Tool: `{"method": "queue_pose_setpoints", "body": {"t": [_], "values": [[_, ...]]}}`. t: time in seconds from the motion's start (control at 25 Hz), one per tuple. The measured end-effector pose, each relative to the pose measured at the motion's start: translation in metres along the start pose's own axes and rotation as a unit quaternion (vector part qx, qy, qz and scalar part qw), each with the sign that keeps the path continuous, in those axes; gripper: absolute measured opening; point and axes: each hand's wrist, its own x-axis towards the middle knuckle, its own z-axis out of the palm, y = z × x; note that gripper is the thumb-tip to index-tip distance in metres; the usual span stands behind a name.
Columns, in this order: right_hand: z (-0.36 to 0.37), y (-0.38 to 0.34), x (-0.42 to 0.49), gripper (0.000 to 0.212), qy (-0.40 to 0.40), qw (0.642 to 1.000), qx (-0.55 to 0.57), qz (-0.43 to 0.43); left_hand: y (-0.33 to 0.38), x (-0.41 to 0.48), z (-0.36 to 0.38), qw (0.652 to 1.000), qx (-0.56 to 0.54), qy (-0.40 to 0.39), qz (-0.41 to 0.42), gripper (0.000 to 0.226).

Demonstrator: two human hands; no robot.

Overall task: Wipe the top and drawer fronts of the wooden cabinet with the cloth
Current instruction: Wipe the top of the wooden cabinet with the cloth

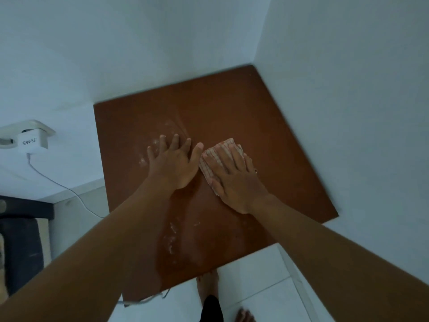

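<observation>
1. Right grip lies flat on the checked cloth, fingers straight and close together. It presses the cloth onto the cabinet top near the middle and pinches nothing.
2. Left grip rests flat on bare wood just beside the cloth, fingers spread, holding nothing. Its thumb is almost at the cloth's edge.
3. Risk: the cloth is only pressed, not clasped. A quick stroke could let it bunch or slip from under the palm, so that skin rubs the wood instead.
4. Risk: white dust lies by the left fingertips. That palm could smear it, or carry it onto wood already wiped.
5. Risk: a second dust patch sits nearer the front edge. A sweep toward the person would probably tip it onto the floor, where a bare foot stands just below the edge.
6. Risk: a thin cable shows at the front edge. A stroke that runs over the edge might snag it.
7. The charger in the wall socket is well apart, so it looks a low risk.
8. The back corner meets two walls, and dust may lodge there if the strokes stop short.
9. Drawer fronts are out of view, so their state cannot be told.
</observation>
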Motion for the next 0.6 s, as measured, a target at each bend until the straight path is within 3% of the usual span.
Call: {"method": "queue_pose_setpoints", "body": {"t": [0.2, 0.32, 0.44, 0.6], "values": [[0.036, 0.004, -0.097, 0.063, 0.047, 0.998, -0.039, -0.017, 0.017, -0.051, 0.034, 1.0, -0.01, 0.007, 0.019, 0.076], [0.053, 0.01, -0.149, 0.059, 0.062, 0.997, 0.013, -0.034, 0.025, -0.072, 0.04, 0.999, -0.022, 0.017, 0.025, 0.076], [0.062, 0.014, -0.192, 0.077, 0.089, 0.991, 0.06, -0.076, 0.033, -0.089, 0.042, 0.999, -0.036, 0.029, 0.026, 0.075], [0.069, 0.029, -0.237, 0.076, 0.101, 0.988, 0.066, -0.098, 0.033, -0.108, 0.044, 0.997, -0.054, 0.05, 0.023, 0.071]]}}
